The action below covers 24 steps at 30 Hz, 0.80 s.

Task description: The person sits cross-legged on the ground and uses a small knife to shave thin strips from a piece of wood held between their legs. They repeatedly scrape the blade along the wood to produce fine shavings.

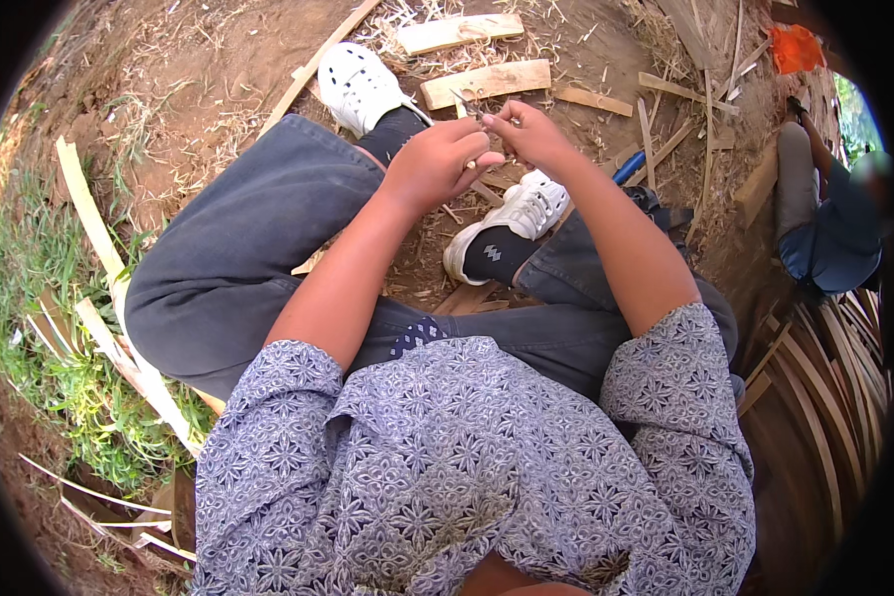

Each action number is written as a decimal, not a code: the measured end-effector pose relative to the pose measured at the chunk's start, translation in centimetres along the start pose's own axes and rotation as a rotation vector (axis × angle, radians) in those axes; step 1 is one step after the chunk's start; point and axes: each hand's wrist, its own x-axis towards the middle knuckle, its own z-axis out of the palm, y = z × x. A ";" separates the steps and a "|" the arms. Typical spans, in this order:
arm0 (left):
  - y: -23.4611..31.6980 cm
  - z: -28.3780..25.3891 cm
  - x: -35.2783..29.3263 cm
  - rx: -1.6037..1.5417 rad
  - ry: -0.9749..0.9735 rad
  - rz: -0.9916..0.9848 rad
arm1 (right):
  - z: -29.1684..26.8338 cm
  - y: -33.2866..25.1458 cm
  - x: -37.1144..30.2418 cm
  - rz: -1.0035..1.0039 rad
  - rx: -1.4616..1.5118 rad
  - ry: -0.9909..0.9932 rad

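Around the left hand (432, 164) and right hand (531, 136), two white perforated clogs (358, 87); just beyond both hands, two broad, pale, flat wooden slats (487, 82); right of the right hand, one blue rod-shaped handle (630, 167), partly hidden by the forearm. At the right hand's fingertips, pinched, one thin, dark, pointed metal piece (466, 103), near end hidden, long axis slanting away leftward; in the curled left hand, impossible to tell any grip.
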 end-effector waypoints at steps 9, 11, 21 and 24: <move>-0.2 -0.1 0.2 -0.003 0.012 -0.023 | -0.1 0.8 2.3 0.007 -0.013 -0.014; -0.1 0.3 0.1 -0.001 -0.011 -0.011 | -0.1 1.3 2.8 -0.002 -0.069 0.001; 0.3 0.3 0.0 0.040 -0.066 -0.019 | 1.6 3.1 4.2 -0.111 -0.081 0.168; 0.6 0.5 0.0 0.046 -0.076 0.046 | 2.0 6.2 5.9 -0.083 -0.182 0.305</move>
